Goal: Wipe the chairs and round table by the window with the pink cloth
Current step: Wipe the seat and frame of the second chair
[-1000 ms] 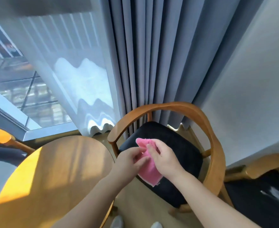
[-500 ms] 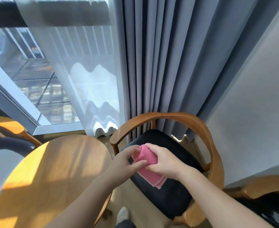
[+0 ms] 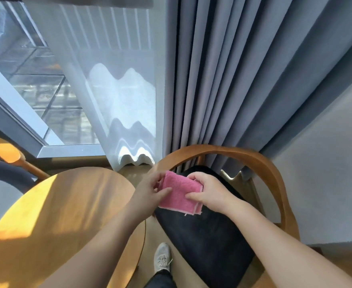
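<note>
Cloth [image 3: 179, 193]: pink, folded into a flat pad, held in the air between both hands, over the front-left edge of the chair seat [image 3: 202, 238].

Left hand [image 3: 150, 190]: pinches the cloth's left edge, thumb on top, fingers curled beneath.

Right hand [image 3: 210, 192]: grips the right edge, fingers curled over the top corner, thumb pressed on the near side.

Chair [image 3: 274, 177]: curved wooden back rail, dark cushion, backed against the grey curtain [image 3: 233, 80].

Bench [image 3: 67, 204]: round, wooden, just left of the chair, part sunlit. The left forearm crosses above its right rim.

Second chair [image 3: 2, 150]: far left beyond the bench, only its wooden arm and dark seat edge in view.

Sheer [image 3: 121, 96]: hangs over the window [image 3: 35, 90], left of the curtain.

Shoe [image 3: 162, 257]: pale, on the floor between bench and chair.
</note>
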The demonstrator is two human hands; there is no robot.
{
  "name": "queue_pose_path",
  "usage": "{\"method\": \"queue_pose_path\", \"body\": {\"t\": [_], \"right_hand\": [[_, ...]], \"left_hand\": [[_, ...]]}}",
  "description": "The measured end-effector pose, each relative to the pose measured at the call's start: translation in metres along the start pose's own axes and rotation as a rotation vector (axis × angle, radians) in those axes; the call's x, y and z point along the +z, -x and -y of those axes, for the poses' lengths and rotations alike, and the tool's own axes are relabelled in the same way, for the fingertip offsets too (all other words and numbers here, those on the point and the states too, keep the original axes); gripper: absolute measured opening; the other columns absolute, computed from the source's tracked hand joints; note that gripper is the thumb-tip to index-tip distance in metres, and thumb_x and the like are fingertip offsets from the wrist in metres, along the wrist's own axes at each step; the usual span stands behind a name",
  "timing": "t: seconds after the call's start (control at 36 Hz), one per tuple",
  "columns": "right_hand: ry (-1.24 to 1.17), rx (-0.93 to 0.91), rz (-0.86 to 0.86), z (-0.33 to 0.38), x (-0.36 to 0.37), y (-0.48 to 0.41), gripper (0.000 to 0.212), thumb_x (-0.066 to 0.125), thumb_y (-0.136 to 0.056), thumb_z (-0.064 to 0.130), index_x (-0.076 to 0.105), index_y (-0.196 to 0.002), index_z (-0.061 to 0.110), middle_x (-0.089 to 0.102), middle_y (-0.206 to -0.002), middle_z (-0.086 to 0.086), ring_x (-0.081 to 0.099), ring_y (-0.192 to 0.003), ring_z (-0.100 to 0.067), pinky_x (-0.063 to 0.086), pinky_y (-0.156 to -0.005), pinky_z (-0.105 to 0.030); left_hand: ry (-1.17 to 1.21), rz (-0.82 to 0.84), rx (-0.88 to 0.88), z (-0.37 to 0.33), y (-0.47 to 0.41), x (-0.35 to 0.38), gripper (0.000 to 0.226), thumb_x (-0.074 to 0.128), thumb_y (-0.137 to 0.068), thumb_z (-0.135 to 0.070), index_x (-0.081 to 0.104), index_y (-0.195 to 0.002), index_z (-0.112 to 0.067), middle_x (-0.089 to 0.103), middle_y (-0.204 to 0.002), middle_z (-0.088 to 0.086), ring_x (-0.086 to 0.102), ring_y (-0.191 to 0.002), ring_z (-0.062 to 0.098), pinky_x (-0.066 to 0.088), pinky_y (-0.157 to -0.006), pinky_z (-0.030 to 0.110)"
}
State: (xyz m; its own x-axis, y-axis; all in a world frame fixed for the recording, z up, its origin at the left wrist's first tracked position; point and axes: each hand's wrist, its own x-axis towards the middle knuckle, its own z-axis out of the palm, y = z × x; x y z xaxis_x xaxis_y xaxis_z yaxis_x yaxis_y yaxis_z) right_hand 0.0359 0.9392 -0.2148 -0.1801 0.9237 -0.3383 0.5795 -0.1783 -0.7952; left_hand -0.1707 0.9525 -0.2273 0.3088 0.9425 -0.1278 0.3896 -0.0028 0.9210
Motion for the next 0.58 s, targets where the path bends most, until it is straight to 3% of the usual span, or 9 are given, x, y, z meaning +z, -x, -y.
{"method": "queue_pose_path", "body": {"t": [0.17, 0.28, 0.39, 0.47, 0.58], "right_hand": [[0.007, 0.101, -0.002, -0.004, 0.01, -0.068, 0.046, 0.066, -0.09, 0.018, 0.045, -0.129, 0.028, 0.054, -0.114, 0.012, 0.056, -0.1, -0.003, 0.048, -0.071, -0.017], [-0.023, 0.178, 0.021, -0.011, 0.027, -0.113, 0.039, 0.064, -0.091, 0.019, 0.043, -0.123, 0.025, 0.054, -0.109, 0.009, 0.059, -0.094, -0.005, 0.05, -0.064, -0.018], [-0.135, 0.271, 0.021, -0.023, 0.043, -0.153, 0.034, 0.065, -0.092, 0.018, 0.044, -0.118, 0.02, 0.056, -0.103, 0.007, 0.062, -0.085, -0.005, 0.049, -0.056, -0.015], [-0.136, 0.311, 0.033, -0.039, 0.059, -0.181, 0.032, 0.065, -0.092, 0.021, 0.045, -0.116, 0.02, 0.057, -0.102, 0.005, 0.063, -0.084, -0.006, 0.053, -0.06, -0.019], [-0.089, 0.318, 0.063, -0.063, 0.079, -0.215, 0.025, 0.065, -0.092, 0.025, 0.048, -0.108, 0.02, 0.06, -0.099, 0.004, 0.064, -0.085, -0.007, 0.057, -0.071, -0.028]], "left_hand": [[0.015, 0.064, -0.143, 0.034, -0.046, -0.018, 0.053, 0.064, -0.085, -0.005, 0.046, -0.107, -0.05, 0.055, -0.106, -0.021, 0.059, -0.092, 0.002, 0.051, -0.063, 0.015], [-0.011, -0.004, -0.232, 0.065, -0.083, -0.033, 0.045, 0.066, -0.083, -0.005, 0.051, -0.115, -0.034, 0.058, -0.11, -0.011, 0.061, -0.087, 0.005, 0.052, -0.06, 0.017], [-0.118, -0.061, -0.312, 0.1, -0.121, -0.043, 0.03, 0.069, -0.083, -0.013, 0.054, -0.105, -0.027, 0.061, -0.102, -0.011, 0.061, -0.085, 0.003, 0.052, -0.063, 0.02], [-0.174, -0.059, -0.334, 0.122, -0.144, -0.044, 0.021, 0.067, -0.086, -0.014, 0.056, -0.101, -0.024, 0.061, -0.098, -0.012, 0.06, -0.085, 0.002, 0.05, -0.06, 0.016], [-0.218, -0.089, -0.378, 0.154, -0.169, -0.042, 0.015, 0.066, -0.087, -0.015, 0.06, -0.101, -0.02, 0.062, -0.099, -0.008, 0.06, -0.089, 0.007, 0.051, -0.073, 0.024]]}}
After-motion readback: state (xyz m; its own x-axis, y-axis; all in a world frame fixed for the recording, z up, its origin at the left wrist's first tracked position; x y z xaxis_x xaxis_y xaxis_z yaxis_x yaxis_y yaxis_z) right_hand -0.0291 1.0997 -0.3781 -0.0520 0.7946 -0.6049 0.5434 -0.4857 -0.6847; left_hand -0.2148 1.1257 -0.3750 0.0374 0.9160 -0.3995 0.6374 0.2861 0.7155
